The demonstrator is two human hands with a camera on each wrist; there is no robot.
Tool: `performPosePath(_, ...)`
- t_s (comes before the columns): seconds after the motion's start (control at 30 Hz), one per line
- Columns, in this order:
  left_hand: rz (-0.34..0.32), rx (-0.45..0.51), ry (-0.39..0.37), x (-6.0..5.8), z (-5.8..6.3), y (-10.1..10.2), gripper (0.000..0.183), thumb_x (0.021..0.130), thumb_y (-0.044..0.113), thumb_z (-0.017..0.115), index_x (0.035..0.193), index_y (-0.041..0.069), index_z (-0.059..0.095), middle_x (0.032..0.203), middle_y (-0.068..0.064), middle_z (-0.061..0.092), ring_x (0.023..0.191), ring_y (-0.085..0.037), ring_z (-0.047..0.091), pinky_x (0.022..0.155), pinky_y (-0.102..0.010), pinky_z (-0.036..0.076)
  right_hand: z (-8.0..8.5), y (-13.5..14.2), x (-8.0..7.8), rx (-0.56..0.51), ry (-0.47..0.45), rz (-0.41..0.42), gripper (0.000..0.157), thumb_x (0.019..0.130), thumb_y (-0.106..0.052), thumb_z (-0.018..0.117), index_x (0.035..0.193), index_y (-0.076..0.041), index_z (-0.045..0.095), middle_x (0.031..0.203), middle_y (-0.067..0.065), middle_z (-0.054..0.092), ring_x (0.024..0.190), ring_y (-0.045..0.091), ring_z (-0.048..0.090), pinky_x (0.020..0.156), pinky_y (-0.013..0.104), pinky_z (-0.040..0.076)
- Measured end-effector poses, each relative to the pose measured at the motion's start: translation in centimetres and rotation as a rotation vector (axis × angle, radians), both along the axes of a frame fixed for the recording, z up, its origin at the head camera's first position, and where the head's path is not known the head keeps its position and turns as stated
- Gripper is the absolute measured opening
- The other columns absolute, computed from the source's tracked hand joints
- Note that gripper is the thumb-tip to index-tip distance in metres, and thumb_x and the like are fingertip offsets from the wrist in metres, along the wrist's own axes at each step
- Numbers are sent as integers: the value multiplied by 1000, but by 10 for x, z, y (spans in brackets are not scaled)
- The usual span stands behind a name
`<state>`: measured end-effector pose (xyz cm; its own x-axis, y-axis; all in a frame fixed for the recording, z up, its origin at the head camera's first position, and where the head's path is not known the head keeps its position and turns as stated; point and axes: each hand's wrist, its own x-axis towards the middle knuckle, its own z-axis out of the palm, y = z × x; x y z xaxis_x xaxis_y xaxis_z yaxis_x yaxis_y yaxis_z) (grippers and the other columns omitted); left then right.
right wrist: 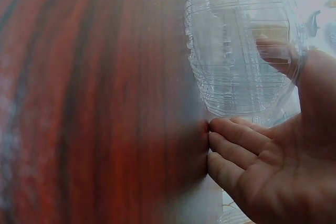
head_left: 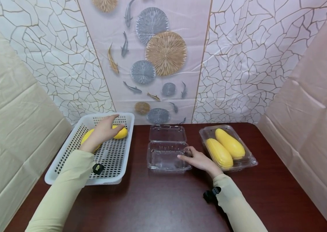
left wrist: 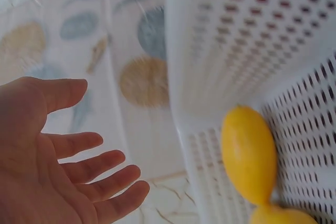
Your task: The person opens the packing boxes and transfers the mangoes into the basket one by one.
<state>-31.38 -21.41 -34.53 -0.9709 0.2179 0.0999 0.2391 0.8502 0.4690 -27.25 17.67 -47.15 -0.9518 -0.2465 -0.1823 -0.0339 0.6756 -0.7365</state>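
My left hand point(head_left: 102, 130) hovers over a white perforated plastic basket point(head_left: 129, 145), its fingers spread and holding nothing. Beneath and beside it lie smooth yellow oval fruits point(left wrist: 249, 155); in the head view the hand partly covers them. A clear plastic clamshell container point(head_left: 163, 162) stands in the middle with its lid point(head_left: 167, 133) tipped back. My right hand point(head_left: 199, 160) holds that container's right side, the thumb over the inner wall. In the right wrist view the other fingers point(right wrist: 236, 142) reach low along the outside, near the tabletop.
To the right, a second clear clamshell point(head_left: 246, 159) holds two elongated yellow fruits point(head_left: 230, 143). Everything rests on a dark red-brown table point(head_left: 157, 203). Patterned cloth point(head_left: 233, 64) hangs behind it, and plain beige cloth point(head_left: 311, 106) closes off the sides.
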Motion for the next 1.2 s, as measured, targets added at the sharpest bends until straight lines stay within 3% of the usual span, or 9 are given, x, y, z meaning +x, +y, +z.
performPosePath(0.27,-61,45,53,21,4,29,66,103,35,56,152,-5,37,154,-29,37,144,-44,31,116,-57,26,-2,0,-1,1,1,3,87,92,-67,58,150,-5,37,151,22,45,132,35,51,105,56,41)
performPosePath(0.57,-95,75,40,43,-2,56,67,103,37,57,151,-5,38,154,-27,39,143,-43,34,115,-56,28,-2,-2,-1,10,10,-2,84,94,-63,58,150,-5,37,151,22,44,135,36,48,107,55,39)
performPosePath(0.77,-179,48,62,63,-1,79,67,101,34,61,149,-7,40,150,-26,45,139,-41,41,113,-54,33,-1,0,0,10,11,2,88,92,-66,57,151,-5,35,152,22,44,134,36,49,107,56,39)
performPosePath(0.87,-220,77,39,72,-3,89,67,100,35,62,150,-5,41,149,-23,47,138,-38,44,112,-52,35,0,1,0,11,14,1,90,92,-68,57,151,-5,35,151,22,44,134,36,49,106,56,39)
performPosePath(1.03,-237,147,7,84,-15,104,66,99,36,64,150,-2,43,148,-21,48,136,-34,47,111,-50,38,-1,0,0,23,13,0,88,93,-66,57,151,-4,35,151,22,45,133,37,49,106,56,40)
performPosePath(1.2,-209,176,19,93,-41,118,67,98,32,66,150,-2,43,152,-23,43,141,-38,38,114,-53,32,-2,-2,0,37,11,-11,85,94,-63,57,151,-4,35,151,22,45,132,37,50,105,55,41)
